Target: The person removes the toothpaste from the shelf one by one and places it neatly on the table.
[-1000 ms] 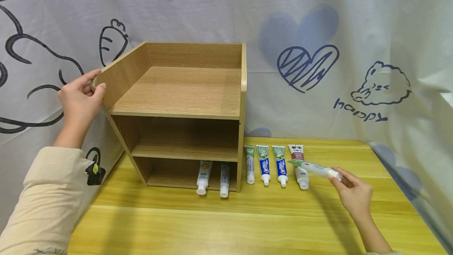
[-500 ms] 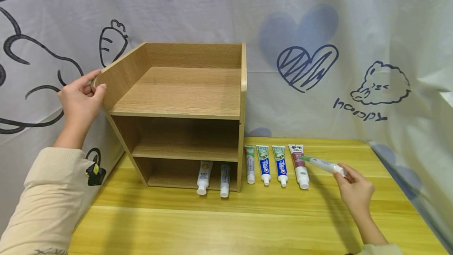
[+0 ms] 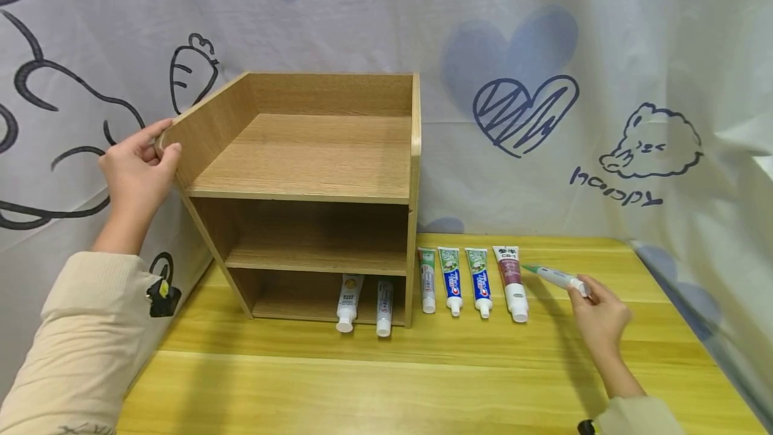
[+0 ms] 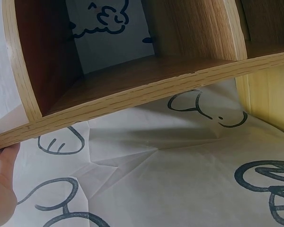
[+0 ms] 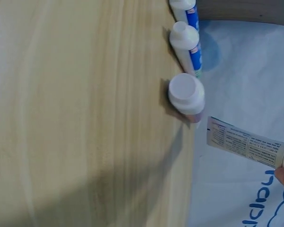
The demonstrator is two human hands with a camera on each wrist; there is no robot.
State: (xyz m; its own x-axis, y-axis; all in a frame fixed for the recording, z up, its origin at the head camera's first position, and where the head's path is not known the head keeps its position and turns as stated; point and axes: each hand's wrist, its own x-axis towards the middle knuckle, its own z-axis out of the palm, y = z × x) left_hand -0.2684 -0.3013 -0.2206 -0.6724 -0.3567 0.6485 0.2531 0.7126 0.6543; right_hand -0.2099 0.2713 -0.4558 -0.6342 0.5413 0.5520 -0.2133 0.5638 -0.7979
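Observation:
My left hand [image 3: 135, 170] grips the front upper corner of the wooden shelf unit's [image 3: 302, 190] left side panel, thumb inside and fingers outside. In the left wrist view only part of that hand shows, against the panel edge. My right hand [image 3: 600, 314] pinches a white toothpaste tube with a green end [image 3: 558, 278] by its cap. It is held above the table, green end toward the left, just right of the CB-1 toothpaste tube [image 3: 512, 284]. The right wrist view shows fine print on the held tube [image 5: 246, 143]; most of the hand is cut off there.
Left of the CB-1 tube lie two blue-green Crest tubes [image 3: 480, 284] and a green-topped tube [image 3: 427, 280], caps toward me. Two white tubes [image 3: 347, 304] stick out from the unit's bottom compartment. A printed curtain [image 3: 519, 173] hangs behind the yellow wooden table [image 3: 374, 381].
My right hand has carried the held tube from in front of the CB-1 tube to its right side, uncovering that tube. The left hand has stayed on the unit.

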